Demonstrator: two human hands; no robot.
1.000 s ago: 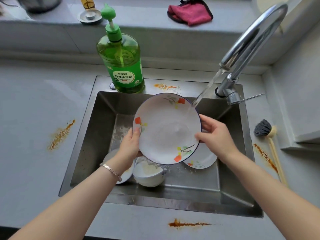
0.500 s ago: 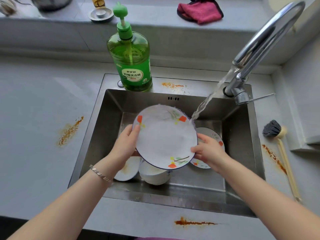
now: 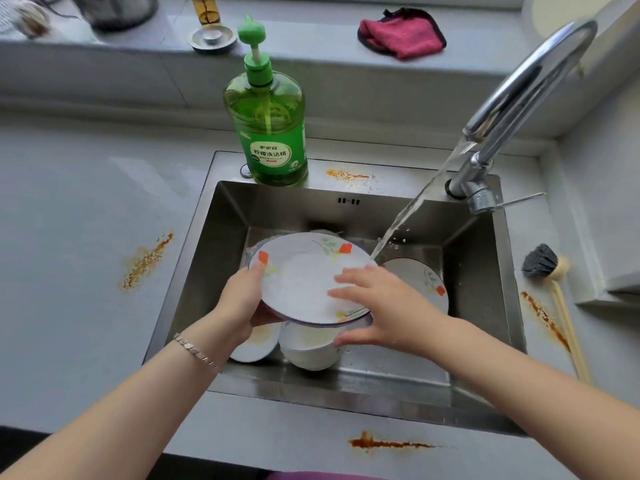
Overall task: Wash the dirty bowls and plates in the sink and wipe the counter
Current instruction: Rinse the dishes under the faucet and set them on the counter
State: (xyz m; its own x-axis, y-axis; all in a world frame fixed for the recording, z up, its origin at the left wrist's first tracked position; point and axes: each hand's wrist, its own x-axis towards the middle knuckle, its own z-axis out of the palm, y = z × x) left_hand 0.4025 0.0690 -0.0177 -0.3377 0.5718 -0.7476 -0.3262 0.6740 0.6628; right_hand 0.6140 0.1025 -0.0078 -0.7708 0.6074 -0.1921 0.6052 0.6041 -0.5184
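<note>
A white flowered plate [image 3: 304,271] is held nearly flat over the steel sink [image 3: 485,271]. My left hand [image 3: 242,303] grips its left rim. My right hand [image 3: 377,303] lies on the plate's right side, fingers spread on its face and thumb under the rim. Water from the faucet [image 3: 519,98] falls onto the plate's far right edge. Beneath it sit a white bowl [image 3: 311,351], a stained bowl [image 3: 256,344] and a second flowered plate [image 3: 422,282]. The grey counter [image 3: 69,254] carries orange stains [image 3: 145,261].
A green dish soap bottle [image 3: 270,133] stands on the sink's back rim. A dish brush [image 3: 550,271] lies on the counter at right. On the back ledge are a red cloth [image 3: 401,32] and a metal sink strainer [image 3: 211,38]. More stains mark the front edge [image 3: 384,444].
The plate has tipped from nearly upright to nearly flat and dropped lower in the sink. My right hand slid from the rim onto the plate's face.
</note>
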